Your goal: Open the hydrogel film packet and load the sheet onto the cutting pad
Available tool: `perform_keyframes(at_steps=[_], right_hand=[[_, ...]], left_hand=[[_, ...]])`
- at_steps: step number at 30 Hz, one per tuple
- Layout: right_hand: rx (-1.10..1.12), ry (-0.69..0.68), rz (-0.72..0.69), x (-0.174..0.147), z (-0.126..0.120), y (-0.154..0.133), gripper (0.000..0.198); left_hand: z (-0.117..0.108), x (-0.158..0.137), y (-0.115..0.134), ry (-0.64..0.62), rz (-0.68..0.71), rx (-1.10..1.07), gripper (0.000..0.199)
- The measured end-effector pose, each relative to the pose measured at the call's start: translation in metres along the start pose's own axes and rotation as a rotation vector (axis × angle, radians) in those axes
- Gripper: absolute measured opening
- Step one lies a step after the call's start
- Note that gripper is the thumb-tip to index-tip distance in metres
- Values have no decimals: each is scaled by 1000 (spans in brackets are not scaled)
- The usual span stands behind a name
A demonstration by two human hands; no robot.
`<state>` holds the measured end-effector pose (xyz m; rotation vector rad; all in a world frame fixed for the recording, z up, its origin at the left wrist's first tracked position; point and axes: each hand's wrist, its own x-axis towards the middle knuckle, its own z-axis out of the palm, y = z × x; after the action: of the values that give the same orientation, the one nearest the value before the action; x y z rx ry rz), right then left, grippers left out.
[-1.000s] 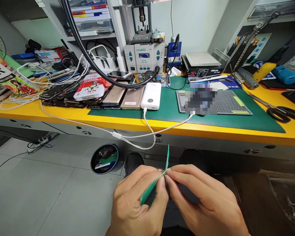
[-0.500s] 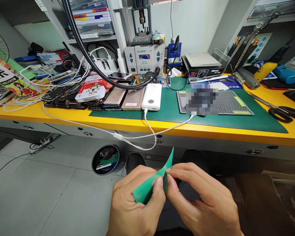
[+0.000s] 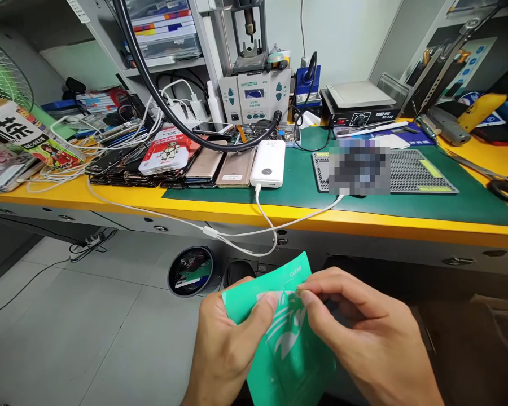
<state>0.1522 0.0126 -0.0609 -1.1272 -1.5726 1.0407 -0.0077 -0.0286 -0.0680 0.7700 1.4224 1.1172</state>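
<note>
Both hands grip a thin, flat green packet (image 3: pixel 290 361), held over my lap in front of the bench. White lettering reading "CLEAR" and a pale leaf-like print show on its face. My left hand (image 3: pixel 235 327) pinches the packet's upper left part, thumb across the front. With thumb and fingertips, my right hand (image 3: pixel 355 321) pinches its upper right edge, just below the lettering. The packet's lower end runs out of the bottom of the view. Whether it is torn there cannot be made out.
On the bench's green mat (image 3: pixel 296 203) lie a white power bank (image 3: pixel 268 163) with a white cable (image 3: pixel 275 231), several phones (image 3: pixel 237 166) and a perforated grey plate (image 3: pixel 423 169) partly blurred out. A soldering station (image 3: pixel 256 96) stands behind. A bin (image 3: pixel 191 270) stands on the floor.
The green packet has turned from nearly edge-on and folded to face me, so its print shows. Both hands still pinch it, slightly farther apart. The view has shifted a little left.
</note>
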Motion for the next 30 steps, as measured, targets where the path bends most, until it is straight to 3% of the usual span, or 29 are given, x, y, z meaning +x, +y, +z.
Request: perform_keyframes(at_steps=[6,11,13,16,18,20,23,26,30], right_hand=[[116,-99,174,2,-6,3,13],[250,-184,263,2,-7,10,16],[305,-218,297,4,-4,14,18],[386,-288,368,15,17,21,22],[452,-377,430,26,50,26,25],[473,-490,494,37,98,34,28],[360,-649,521,54,184,51,23],[167,-768,536,71,269,72,26],[-140,-843,546,99,359,95,24]], left_hand=[[-5,1,-1,3,-10,-63,49],[-11,-1,-3,4,-29,-116,43],[-30,0,-4,31,-37,-150,42],[-95,-5,-2,187,-111,-174,40],[-155,-17,-1,396,-182,-137,40],[-213,-37,-1,569,-177,-154,38],[-273,-68,-9,765,-191,-175,33],[-297,-89,-23,819,-223,-218,35],[-305,-107,-41,833,-226,-302,35]])
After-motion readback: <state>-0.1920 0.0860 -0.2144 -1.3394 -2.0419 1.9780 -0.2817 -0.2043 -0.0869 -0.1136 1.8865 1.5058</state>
